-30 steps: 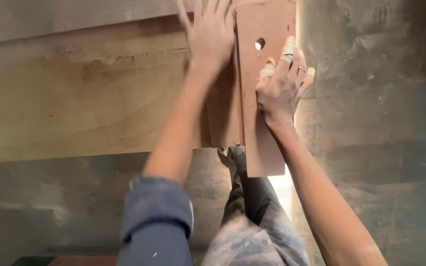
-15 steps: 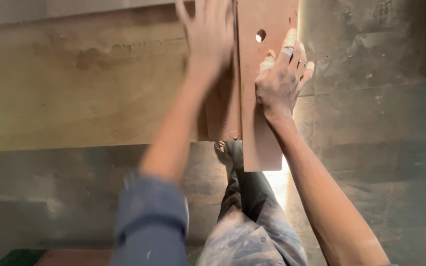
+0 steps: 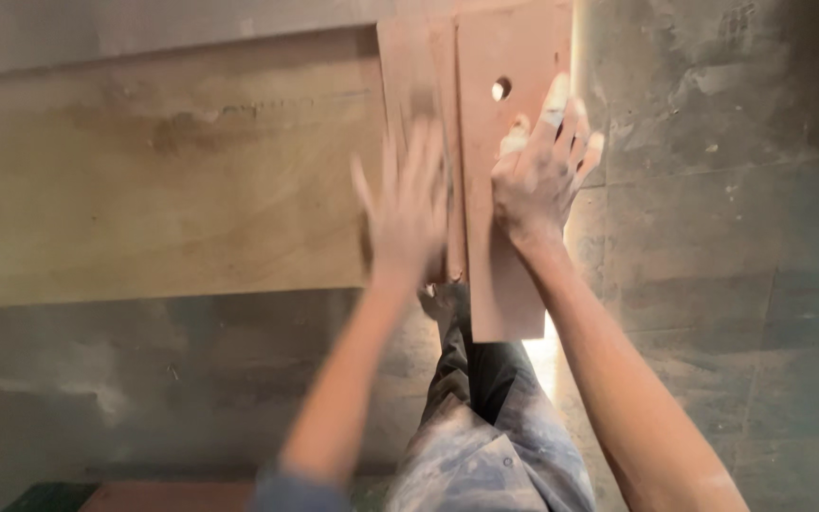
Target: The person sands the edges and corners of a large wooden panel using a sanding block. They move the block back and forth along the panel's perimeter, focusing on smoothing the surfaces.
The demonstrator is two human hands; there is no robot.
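Reddish board (image 3: 509, 237) with a hole overhangs the plywood sheet's (image 3: 163, 190) edge; right hand (image 3: 535, 180) presses it, fingers spread; left hand (image 3: 409, 213) blurred, open, beside it.

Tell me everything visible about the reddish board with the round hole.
The reddish-brown board is a long, flat, narrow wooden piece, smooth-faced, with one small round hole near its far end. It lies lengthwise away from the person, overlapping a similar reddish board and the edge of a large pale plywood sheet. Its near end overhangs above the person's legs. The right hand presses flat on it below the hole; the blurred left hand is beside it.
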